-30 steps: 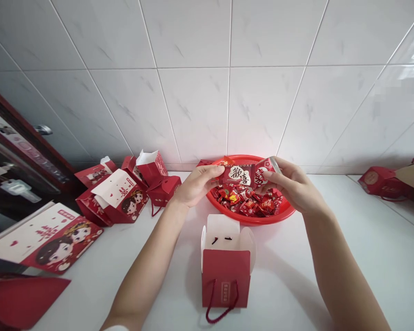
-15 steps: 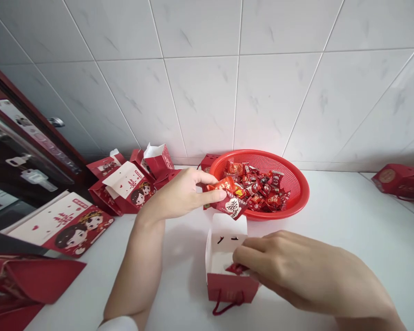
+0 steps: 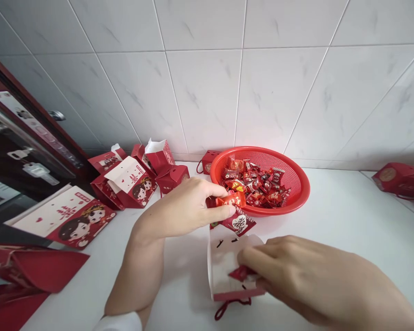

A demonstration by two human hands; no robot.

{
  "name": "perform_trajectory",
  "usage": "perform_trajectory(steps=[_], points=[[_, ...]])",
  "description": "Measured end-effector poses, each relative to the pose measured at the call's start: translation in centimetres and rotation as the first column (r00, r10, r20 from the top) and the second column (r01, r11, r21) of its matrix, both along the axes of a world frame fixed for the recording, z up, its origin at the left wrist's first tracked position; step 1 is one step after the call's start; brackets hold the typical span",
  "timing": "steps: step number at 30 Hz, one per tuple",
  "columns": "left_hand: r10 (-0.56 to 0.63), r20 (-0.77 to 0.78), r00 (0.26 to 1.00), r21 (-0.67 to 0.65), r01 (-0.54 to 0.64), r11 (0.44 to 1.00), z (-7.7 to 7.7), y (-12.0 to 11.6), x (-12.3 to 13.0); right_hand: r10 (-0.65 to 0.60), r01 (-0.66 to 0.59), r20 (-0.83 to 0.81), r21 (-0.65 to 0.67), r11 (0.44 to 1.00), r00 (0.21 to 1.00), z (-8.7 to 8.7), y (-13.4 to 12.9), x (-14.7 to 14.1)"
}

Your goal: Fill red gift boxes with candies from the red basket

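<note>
Pinched in my left hand [image 3: 193,204] are wrapped candies [image 3: 239,222], one orange-red and one dark red with white lettering. They hang just above the back of a small open gift box [image 3: 224,257], white inside and red outside, with a red cord handle at its front. My right hand [image 3: 290,271] reaches over the box's right side, its fingers closed on a red wrapped candy [image 3: 239,273] at the opening. The fingertips partly hide that candy. Behind the box stands a red plastic basket [image 3: 305,191] holding many wrapped candies.
Several red and white gift boxes [image 3: 133,181] with cartoon couples stand at the left. A red box [image 3: 398,179] lies far right, and another box [image 3: 212,161] is behind the basket. Beside the left boxes is a dark cabinet [image 3: 31,119] with keys. A tiled wall [image 3: 200,101] backs the white tabletop.
My left hand has moved right and nearer to me, bringing its candies closer to the box. The gift box has tilted, showing more of its inside, with my right hand still at it.
</note>
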State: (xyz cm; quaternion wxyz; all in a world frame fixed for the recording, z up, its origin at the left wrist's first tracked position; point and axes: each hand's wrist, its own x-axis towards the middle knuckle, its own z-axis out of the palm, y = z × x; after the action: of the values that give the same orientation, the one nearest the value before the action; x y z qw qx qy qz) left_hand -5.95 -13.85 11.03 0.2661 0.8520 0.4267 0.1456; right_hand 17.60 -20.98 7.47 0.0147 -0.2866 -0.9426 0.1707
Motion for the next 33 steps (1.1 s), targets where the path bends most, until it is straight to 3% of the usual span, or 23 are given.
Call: perform_trajectory(steps=[3,6,10,13,19,26,33], points=[[0.052,0.021,0.998,0.002,-0.052,0.999,0.1,-0.1,-0.5,-0.043,0.04,-0.065,-0.045,0.998,0.997,0.8,0.8,0.8],[0.114,0.018,0.993,0.008,-0.114,0.993,0.0,0.0,-1.1,-0.056,0.055,-0.151,-0.009,0.998,0.987,0.9,1.4,0.7],[0.177,0.002,0.984,0.021,-0.177,0.984,-0.1,0.0,-1.6,0.017,-0.015,-0.029,0.084,0.996,0.999,0.1,1.4,-0.4],[0.151,-0.015,0.988,0.024,-0.151,0.988,0.2,-0.2,-1.6,0.081,-0.085,0.05,0.065,0.994,0.995,-0.3,1.1,-1.1],[0.074,-0.107,0.991,0.019,-0.073,0.997,0.7,-0.1,-1.5,-0.05,0.048,0.09,0.015,0.999,0.995,-0.6,1.4,-1.8],[0.099,-0.099,0.99,-0.007,-0.1,0.995,0.5,0.2,-2.1,-0.035,0.051,0.099,-0.171,0.984,0.994,-1.9,1.9,-3.1],[0.083,-0.089,0.993,0.001,-0.083,0.997,0.6,0.2,-2.2,-0.034,0.053,0.139,-0.133,0.99,0.99,-3.6,2.3,-4.9]])
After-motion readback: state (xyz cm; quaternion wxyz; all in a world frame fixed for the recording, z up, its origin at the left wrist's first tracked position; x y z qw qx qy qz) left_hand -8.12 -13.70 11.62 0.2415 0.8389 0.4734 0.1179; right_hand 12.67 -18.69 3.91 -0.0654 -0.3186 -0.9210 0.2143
